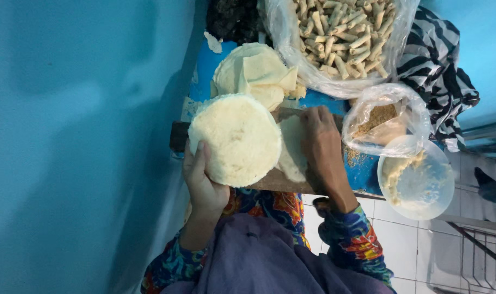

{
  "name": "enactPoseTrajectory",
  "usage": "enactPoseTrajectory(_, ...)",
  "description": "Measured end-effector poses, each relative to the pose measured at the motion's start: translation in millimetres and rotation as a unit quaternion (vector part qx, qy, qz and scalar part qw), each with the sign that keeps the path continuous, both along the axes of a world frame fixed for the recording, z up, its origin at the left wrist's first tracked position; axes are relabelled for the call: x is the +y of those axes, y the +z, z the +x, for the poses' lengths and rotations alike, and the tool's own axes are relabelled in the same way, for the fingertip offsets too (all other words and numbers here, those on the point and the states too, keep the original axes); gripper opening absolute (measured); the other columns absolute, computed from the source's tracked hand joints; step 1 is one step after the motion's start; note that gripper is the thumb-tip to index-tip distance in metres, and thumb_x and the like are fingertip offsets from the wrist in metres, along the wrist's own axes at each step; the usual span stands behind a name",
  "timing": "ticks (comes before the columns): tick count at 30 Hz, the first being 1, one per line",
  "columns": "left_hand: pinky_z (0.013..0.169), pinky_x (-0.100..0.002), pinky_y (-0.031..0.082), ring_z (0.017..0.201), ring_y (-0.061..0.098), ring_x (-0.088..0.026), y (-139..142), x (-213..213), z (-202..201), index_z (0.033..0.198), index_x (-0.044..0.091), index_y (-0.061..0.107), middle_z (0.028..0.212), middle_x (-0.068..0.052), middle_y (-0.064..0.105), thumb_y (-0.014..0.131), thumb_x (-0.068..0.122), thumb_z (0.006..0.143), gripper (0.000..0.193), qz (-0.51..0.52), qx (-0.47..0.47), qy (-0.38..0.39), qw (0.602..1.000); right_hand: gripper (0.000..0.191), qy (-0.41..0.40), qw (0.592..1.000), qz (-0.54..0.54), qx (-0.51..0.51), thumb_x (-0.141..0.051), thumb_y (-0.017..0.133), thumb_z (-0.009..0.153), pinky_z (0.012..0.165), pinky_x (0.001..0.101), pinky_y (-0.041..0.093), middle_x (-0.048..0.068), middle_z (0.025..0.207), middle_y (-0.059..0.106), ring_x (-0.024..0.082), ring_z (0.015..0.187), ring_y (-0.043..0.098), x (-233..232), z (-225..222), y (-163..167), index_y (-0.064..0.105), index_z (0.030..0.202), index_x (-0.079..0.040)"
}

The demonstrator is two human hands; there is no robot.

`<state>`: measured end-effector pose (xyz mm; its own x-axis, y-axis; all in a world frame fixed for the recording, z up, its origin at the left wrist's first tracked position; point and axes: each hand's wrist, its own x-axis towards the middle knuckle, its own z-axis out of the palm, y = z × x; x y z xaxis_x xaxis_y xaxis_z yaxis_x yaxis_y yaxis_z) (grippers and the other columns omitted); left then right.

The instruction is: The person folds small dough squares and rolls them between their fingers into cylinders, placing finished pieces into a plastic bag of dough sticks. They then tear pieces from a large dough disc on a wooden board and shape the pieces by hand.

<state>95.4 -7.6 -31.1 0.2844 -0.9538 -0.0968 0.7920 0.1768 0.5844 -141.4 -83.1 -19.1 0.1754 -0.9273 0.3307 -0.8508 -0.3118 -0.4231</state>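
1. The left hand (204, 182) holds a thick round stack of pale wrappers (236, 139) from below, fingers curled up around its near edge and the thumb against its left rim.
2. The stack is tilted up towards the camera, its flat top face showing; it hangs over the left part of a brown wooden board (283, 182).
3. The right hand (321, 144) lies palm down on the board, fingers stretched flat and close together, pressing on a single wrapper (292, 152) spread there. It grips nothing.
4. That single wrapper lies just right of the stack and is partly hidden behind it.
5. The board rests on a blue worktop (362, 171), which ends near the person's lap.
6. Beyond the stack, a second heap of loose, folded wrappers (259, 73) sits on the worktop, touching or almost touching the stack's far edge.
7. A large clear plastic bag of rolled sticks (340, 38) lies at the far side, to the right of the loose heap.
8. A smaller clear bag of brown crumbs (381, 120) sits just right of the right hand.
9. A round clear bowl (417, 177) with pale crumbly filling sits near that bag, at the worktop's right edge, over the white tiled floor (411, 239).
10. A black-and-white striped cloth (438, 71) lies behind the small bag.
11. The person wears bright flowered sleeves (351, 239).
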Motion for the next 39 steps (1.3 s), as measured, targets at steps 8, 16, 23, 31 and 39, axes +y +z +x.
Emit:
enactPoseTrajectory(8, 0.110, -0.040, 0.051, 0.133, 0.057, -0.024, -9, -2, 7, 0.152, -0.001, 0.041, 0.141, -0.014, 0.057, 0.056, 0.021, 0.106, 0.053, 0.002, -0.005, 0.014, 1.000, 0.023, 0.086, 0.995, -0.017, -0.041, -0.002, 0.065, 0.093, 0.082, 0.0461, 0.056, 0.018, 0.115, 0.065, 0.041, 0.100, 0.067, 55, 7, 12, 0.063, 0.115, -0.006)
enactPoseTrajectory(16, 0.108, -0.040, 0.052, 0.130, 0.059, -0.024, -9, -2, -3, 0.151, 0.001, 0.042, 0.139, -0.013, 0.058, 0.057, 0.018, 0.104, 0.053, 0.011, 0.001, -0.001, 1.000, 0.030, 0.115, 0.990, -0.059, 0.056, -0.008, 0.071, 0.080, 0.083, 0.0447, 0.053, 0.015, 0.106, 0.063, 0.035, 0.098, 0.063, 87, 19, -9, 0.064, 0.109, -0.006)
enactPoseTrajectory(23, 0.108, -0.040, 0.051, 0.130, 0.058, -0.023, -2, -1, -7, 0.152, 0.001, 0.041, 0.139, -0.012, 0.058, 0.057, 0.016, 0.104, 0.052, 0.018, -0.005, 0.009, 1.000, 0.039, 0.135, 0.984, -0.078, 0.081, 0.001, 0.067, 0.076, 0.089, 0.0445, 0.053, 0.013, 0.108, 0.064, 0.033, 0.101, 0.064, 96, 20, -13, 0.064, 0.115, -0.004)
enactPoseTrajectory(31, 0.105, -0.043, 0.054, 0.126, 0.061, -0.027, -11, -4, -27, 0.145, 0.000, 0.045, 0.137, -0.015, 0.060, 0.056, 0.023, 0.103, 0.050, 0.036, -0.024, -0.038, 0.998, 0.035, 0.045, 0.992, -0.013, -0.115, 0.001, 0.068, 0.092, 0.096, 0.0401, 0.053, 0.017, 0.122, 0.063, 0.035, 0.112, 0.065, 91, 1, 17, 0.062, 0.126, -0.008)
enactPoseTrajectory(39, 0.111, -0.041, 0.048, 0.130, 0.059, -0.024, -42, 6, -78, 0.140, -0.007, 0.050, 0.138, -0.017, 0.060, 0.047, 0.021, 0.116, 0.037, -0.051, 0.075, -0.079, 0.993, 0.065, 0.119, 0.974, 0.003, -0.190, -0.015, 0.081, 0.084, 0.112, 0.0441, 0.044, 0.022, 0.152, 0.051, 0.037, 0.138, 0.052, 86, 27, 44, 0.056, 0.143, -0.005)
